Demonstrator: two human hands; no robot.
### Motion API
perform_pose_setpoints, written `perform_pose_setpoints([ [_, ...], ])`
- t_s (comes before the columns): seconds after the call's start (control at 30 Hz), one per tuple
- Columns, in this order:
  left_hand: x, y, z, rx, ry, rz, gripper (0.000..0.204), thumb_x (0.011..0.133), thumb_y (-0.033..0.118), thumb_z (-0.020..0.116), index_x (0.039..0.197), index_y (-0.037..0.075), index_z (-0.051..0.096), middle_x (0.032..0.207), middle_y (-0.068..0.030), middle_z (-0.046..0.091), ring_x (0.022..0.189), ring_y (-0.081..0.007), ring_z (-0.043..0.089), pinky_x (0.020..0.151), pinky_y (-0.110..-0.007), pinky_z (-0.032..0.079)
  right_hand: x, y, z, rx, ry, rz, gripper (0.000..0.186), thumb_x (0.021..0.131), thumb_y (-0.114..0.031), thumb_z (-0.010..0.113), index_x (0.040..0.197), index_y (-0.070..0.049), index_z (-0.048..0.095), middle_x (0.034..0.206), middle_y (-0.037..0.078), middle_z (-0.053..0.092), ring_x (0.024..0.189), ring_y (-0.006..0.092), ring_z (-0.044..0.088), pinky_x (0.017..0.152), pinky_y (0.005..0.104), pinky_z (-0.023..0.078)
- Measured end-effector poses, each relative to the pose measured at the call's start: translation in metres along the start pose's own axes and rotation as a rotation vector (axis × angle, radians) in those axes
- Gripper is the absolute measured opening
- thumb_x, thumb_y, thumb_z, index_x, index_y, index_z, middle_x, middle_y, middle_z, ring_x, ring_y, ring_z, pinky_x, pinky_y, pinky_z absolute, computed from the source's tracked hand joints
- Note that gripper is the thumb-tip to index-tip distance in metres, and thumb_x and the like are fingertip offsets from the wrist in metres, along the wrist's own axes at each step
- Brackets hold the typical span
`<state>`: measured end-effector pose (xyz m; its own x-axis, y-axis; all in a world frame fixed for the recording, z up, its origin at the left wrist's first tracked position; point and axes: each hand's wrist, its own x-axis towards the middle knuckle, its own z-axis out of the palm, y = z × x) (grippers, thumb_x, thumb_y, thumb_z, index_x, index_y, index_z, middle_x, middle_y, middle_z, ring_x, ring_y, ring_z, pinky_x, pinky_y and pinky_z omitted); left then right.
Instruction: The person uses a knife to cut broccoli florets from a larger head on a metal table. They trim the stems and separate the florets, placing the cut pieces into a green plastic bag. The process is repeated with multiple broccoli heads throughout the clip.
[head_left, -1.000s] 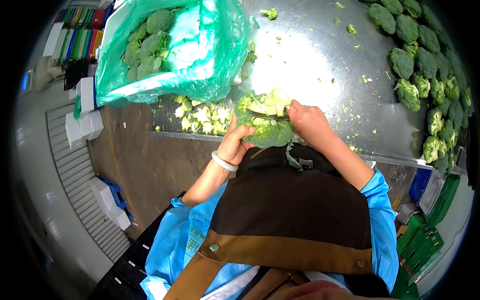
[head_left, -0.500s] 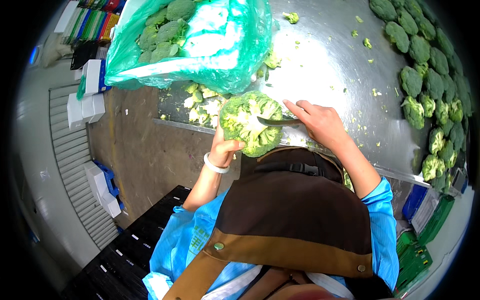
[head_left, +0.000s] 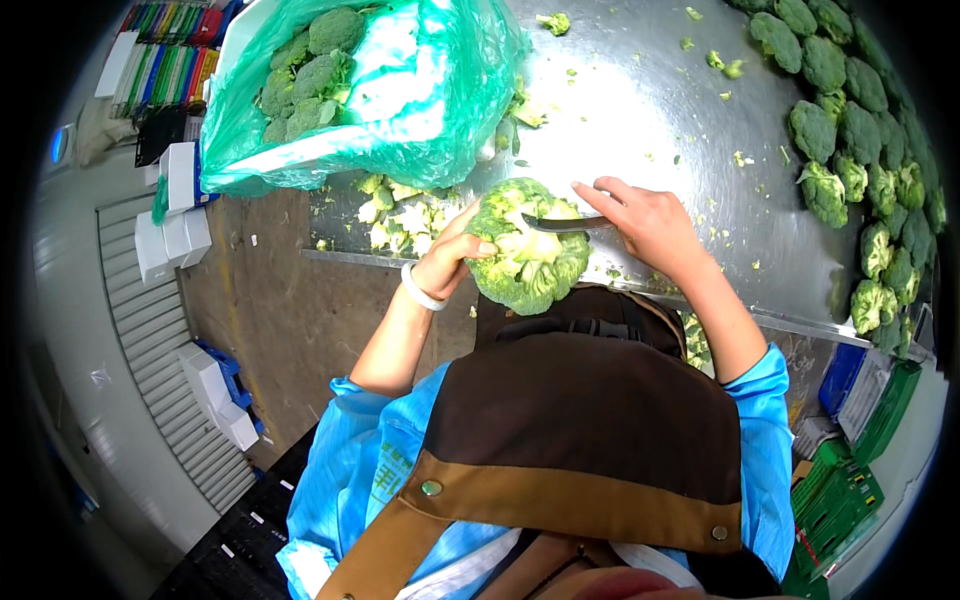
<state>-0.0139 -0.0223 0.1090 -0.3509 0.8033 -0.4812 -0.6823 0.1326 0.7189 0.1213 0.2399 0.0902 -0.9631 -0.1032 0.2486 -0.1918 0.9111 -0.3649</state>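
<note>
Over the near edge of the steel counter [head_left: 660, 110], the left hand [head_left: 452, 262] grips a broccoli head [head_left: 528, 245] (florets down). The right hand [head_left: 645, 218], fingers clenched on a knife [head_left: 562, 224], presses its blade against the broccoli head's stem.

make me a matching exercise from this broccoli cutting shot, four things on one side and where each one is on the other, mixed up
Things:
1. knife
2. big broccoli head
3. green plastic bag
4. row of broccoli heads

Places:
A. along the right side of the steel table
B. held in the left hand, at the table's near edge
C. at the table's upper left, with broccoli inside
D. in the right hand, blade against the big head

Pairs: 1-D, 2-B, 3-C, 4-A
</note>
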Motion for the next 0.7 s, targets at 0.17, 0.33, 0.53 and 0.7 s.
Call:
perform_pose_setpoints([
  [0.17,0.005,-0.003,-0.005,-0.026,-0.047,-0.103,0.081,0.073,0.021,0.061,0.147,-0.002,0.035,0.139,-0.0176,0.052,0.126,-0.0281,0.054,0.109,-0.039,0.041,0.018,0.0,0.001,-0.207,-0.244,-0.051,0.063,0.077,-0.006,0.059,0.138,-0.021,0.051,0.107,0.003,0.061,0.068,0.0186,0.066,0.057,0.0344,0.054],
  [0.33,0.002,-0.024,-0.031,-0.198,0.004,-0.161,0.077,0.078,0.02,0.06,0.147,-0.001,0.035,0.14,-0.0161,0.052,0.126,-0.0266,0.054,0.107,-0.039,0.043,0.016,0.031,0.06,-0.394,-0.392,0.375,0.04,0.08,-0.003,0.06,0.119,-0.012,0.064,0.093,0.008,0.067,0.071,0.0223,0.068,0.06,0.0358,0.055],
  [0.53,0.008,-0.024,-0.032,-0.103,0.044,-0.049,0.079,0.076,0.012,0.059,0.15,0.002,0.032,0.142,-0.0141,0.05,0.129,-0.0254,0.051,0.109,-0.038,0.041,-0.003,0.012,0.056,0.748,-0.045,0.518,0.035,0.088,-0.001,0.055,0.122,-0.008,0.063,0.102,0.011,0.07,0.079,0.0211,0.068,0.069,0.0349,0.055],
  [0.7,0.036,-0.042,-0.028,-0.317,0.092,0.132,0.083,0.073,0.009,0.059,0.15,0.003,0.028,0.143,-0.0148,0.048,0.135,-0.0298,0.044,0.115,-0.042,0.034,-0.002,0.003,0.027,1.259,-0.047,1.032,0.03,0.097,-0.021,0.06,0.124,-0.009,0.063,0.102,0.005,0.07,0.06,0.0058,0.055,0.05,0.0219,0.045],
])
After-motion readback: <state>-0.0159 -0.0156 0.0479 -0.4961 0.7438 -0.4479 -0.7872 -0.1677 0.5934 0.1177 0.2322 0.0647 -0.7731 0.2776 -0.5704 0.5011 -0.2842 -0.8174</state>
